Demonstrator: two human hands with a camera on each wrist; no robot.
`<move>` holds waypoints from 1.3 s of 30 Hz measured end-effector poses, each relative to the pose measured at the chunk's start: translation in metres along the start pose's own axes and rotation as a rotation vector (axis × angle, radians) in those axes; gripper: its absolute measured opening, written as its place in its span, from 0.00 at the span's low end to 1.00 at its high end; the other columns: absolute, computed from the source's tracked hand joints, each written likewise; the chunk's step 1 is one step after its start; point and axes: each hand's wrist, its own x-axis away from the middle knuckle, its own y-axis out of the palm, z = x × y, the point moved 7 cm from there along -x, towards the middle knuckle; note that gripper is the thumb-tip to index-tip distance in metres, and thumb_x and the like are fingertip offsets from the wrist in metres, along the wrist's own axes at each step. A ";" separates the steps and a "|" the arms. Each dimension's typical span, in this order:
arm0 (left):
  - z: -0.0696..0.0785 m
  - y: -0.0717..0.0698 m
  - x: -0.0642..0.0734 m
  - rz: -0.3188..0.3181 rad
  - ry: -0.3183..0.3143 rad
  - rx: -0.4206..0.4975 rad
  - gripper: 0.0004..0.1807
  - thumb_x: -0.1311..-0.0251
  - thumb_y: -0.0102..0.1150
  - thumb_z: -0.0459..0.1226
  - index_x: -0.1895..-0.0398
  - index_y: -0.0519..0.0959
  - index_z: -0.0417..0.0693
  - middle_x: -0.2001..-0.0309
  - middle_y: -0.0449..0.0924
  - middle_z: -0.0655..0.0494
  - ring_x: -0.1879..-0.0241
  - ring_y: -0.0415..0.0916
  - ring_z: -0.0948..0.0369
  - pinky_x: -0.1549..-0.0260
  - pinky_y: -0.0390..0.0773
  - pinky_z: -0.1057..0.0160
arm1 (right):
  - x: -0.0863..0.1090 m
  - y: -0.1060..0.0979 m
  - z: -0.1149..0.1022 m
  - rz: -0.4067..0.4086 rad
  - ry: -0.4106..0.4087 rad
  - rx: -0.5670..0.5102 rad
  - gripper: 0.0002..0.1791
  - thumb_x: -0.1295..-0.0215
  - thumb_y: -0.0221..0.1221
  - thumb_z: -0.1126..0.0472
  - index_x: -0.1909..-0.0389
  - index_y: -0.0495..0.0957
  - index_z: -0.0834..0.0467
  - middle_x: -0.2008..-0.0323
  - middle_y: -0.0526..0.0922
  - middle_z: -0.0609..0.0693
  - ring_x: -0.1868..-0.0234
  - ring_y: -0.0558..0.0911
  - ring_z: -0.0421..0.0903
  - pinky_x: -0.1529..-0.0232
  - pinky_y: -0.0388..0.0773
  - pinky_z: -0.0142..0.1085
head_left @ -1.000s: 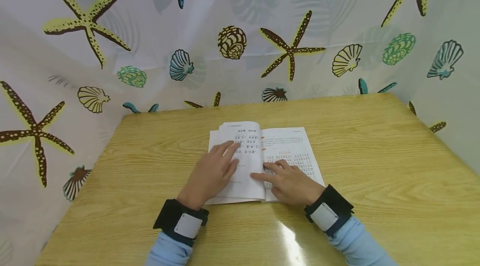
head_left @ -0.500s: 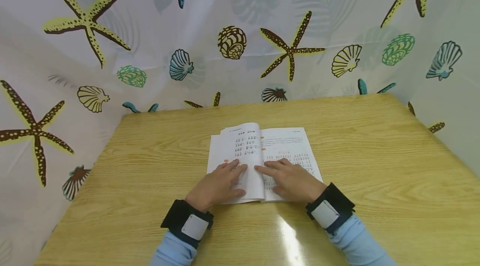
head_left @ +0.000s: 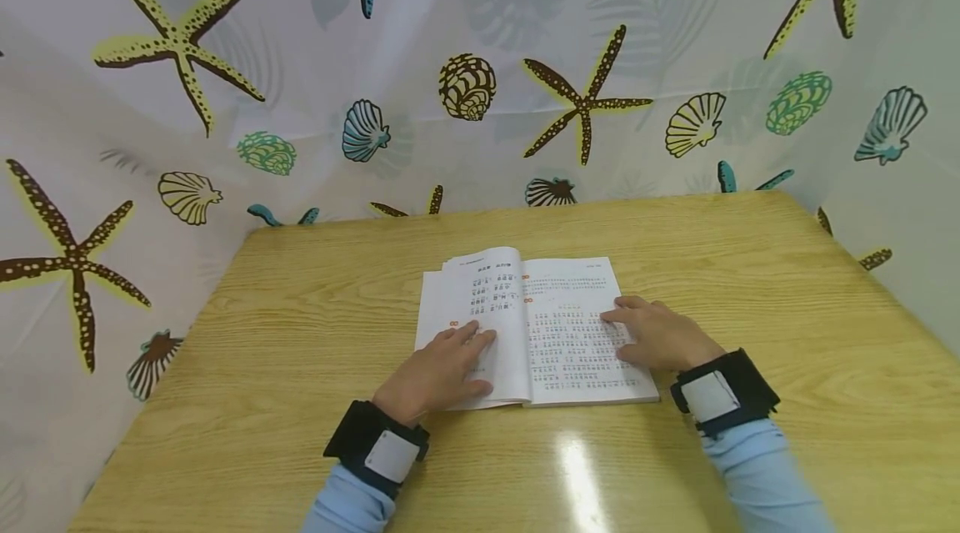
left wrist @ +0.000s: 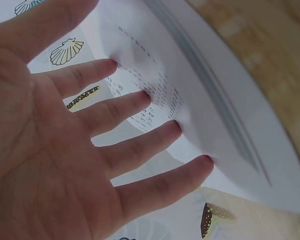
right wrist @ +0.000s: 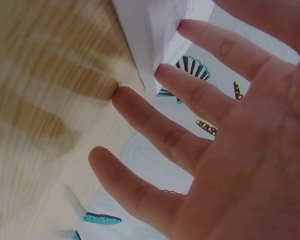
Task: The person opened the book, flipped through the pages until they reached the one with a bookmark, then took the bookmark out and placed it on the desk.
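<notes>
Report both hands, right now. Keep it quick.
Left hand: open, touching the left page of the book.
Right hand: open, at the right page's outer edge, gripping nothing.

Place: screened-off indoor spot; home, office or other, cannot be told. Wood-grain table (head_left: 322, 308), lower half of frame. Pale starfish-and-shell-patterned cloth (head_left: 510, 16), upper half and both sides.

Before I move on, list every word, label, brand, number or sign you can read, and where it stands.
Nothing can be quoted reliably.
Left page: rows of characters, too small and blurred to read.
Right page: dense rows of characters, too small to read.
Orange marks: too small to make out.
Left wristband, right wristband: no legible lettering.
Patterned cloth: none visible.
</notes>
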 end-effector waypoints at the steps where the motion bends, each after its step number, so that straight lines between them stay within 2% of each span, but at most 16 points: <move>1: 0.000 0.000 0.000 -0.001 0.000 0.000 0.35 0.37 0.69 0.43 0.28 0.70 0.44 0.27 0.64 0.40 0.28 0.61 0.41 0.31 0.63 0.46 | 0.000 -0.001 0.002 -0.002 -0.007 -0.008 0.28 0.39 0.69 0.62 0.37 0.78 0.64 0.32 0.68 0.71 0.38 0.71 0.73 0.44 0.73 0.65; 11: 0.001 -0.001 0.000 -0.003 -0.004 -0.008 0.35 0.36 0.69 0.43 0.28 0.70 0.44 0.27 0.65 0.41 0.28 0.61 0.41 0.30 0.63 0.46 | 0.001 -0.002 0.003 -0.002 -0.012 -0.031 0.28 0.40 0.69 0.64 0.37 0.78 0.65 0.32 0.67 0.72 0.38 0.69 0.75 0.42 0.72 0.65; 16: 0.001 -0.001 0.001 -0.008 -0.007 -0.003 0.35 0.36 0.69 0.43 0.28 0.70 0.44 0.27 0.65 0.41 0.28 0.61 0.41 0.31 0.63 0.46 | 0.002 -0.001 0.008 -0.019 0.048 -0.049 0.34 0.38 0.69 0.61 0.34 0.71 0.71 0.30 0.62 0.75 0.35 0.64 0.78 0.40 0.68 0.68; 19: 0.001 -0.001 0.001 -0.009 -0.008 -0.001 0.35 0.36 0.69 0.43 0.28 0.70 0.44 0.27 0.65 0.41 0.28 0.61 0.41 0.31 0.63 0.45 | 0.003 -0.001 0.011 -0.027 0.090 -0.050 0.34 0.38 0.68 0.60 0.37 0.70 0.76 0.31 0.60 0.78 0.34 0.62 0.80 0.40 0.68 0.69; 23: 0.001 0.000 0.001 -0.009 -0.007 0.000 0.35 0.36 0.69 0.43 0.28 0.70 0.44 0.27 0.65 0.41 0.28 0.61 0.40 0.31 0.64 0.45 | 0.003 0.000 0.011 -0.029 0.099 -0.047 0.29 0.38 0.68 0.61 0.44 0.74 0.78 0.32 0.61 0.80 0.34 0.63 0.79 0.39 0.67 0.68; 30: 0.001 -0.001 0.000 0.004 -0.002 -0.010 0.35 0.37 0.69 0.43 0.28 0.70 0.44 0.27 0.65 0.41 0.28 0.61 0.40 0.31 0.64 0.44 | 0.004 -0.006 0.004 0.025 0.102 0.042 0.32 0.40 0.70 0.61 0.41 0.73 0.77 0.34 0.66 0.76 0.36 0.68 0.75 0.41 0.70 0.66; 32: 0.002 -0.001 0.000 0.004 -0.003 -0.010 0.35 0.37 0.69 0.43 0.28 0.70 0.44 0.27 0.65 0.40 0.28 0.61 0.40 0.31 0.64 0.44 | 0.004 -0.011 0.001 0.074 0.084 0.025 0.30 0.41 0.71 0.63 0.42 0.73 0.76 0.41 0.74 0.73 0.43 0.75 0.70 0.45 0.75 0.62; 34: 0.002 -0.001 0.000 0.004 -0.002 -0.011 0.35 0.37 0.69 0.43 0.28 0.70 0.44 0.27 0.65 0.40 0.28 0.61 0.40 0.31 0.64 0.44 | 0.004 -0.017 -0.002 0.139 0.052 -0.023 0.22 0.40 0.69 0.67 0.48 0.77 0.74 0.54 0.81 0.67 0.55 0.80 0.62 0.54 0.80 0.53; 37: 0.002 -0.001 0.000 0.007 0.001 -0.012 0.35 0.37 0.69 0.43 0.28 0.71 0.44 0.28 0.66 0.40 0.29 0.62 0.40 0.31 0.64 0.44 | 0.004 -0.024 -0.006 0.229 0.001 -0.110 0.08 0.40 0.67 0.72 0.62 0.79 0.70 0.72 0.78 0.56 0.70 0.77 0.51 0.69 0.76 0.41; 39: 0.002 -0.001 0.000 0.010 0.004 -0.014 0.35 0.37 0.70 0.43 0.28 0.71 0.44 0.28 0.66 0.40 0.29 0.62 0.40 0.31 0.64 0.44 | 0.004 -0.026 -0.007 0.267 -0.023 -0.127 0.05 0.40 0.66 0.74 0.67 0.78 0.67 0.76 0.75 0.52 0.74 0.74 0.48 0.73 0.71 0.38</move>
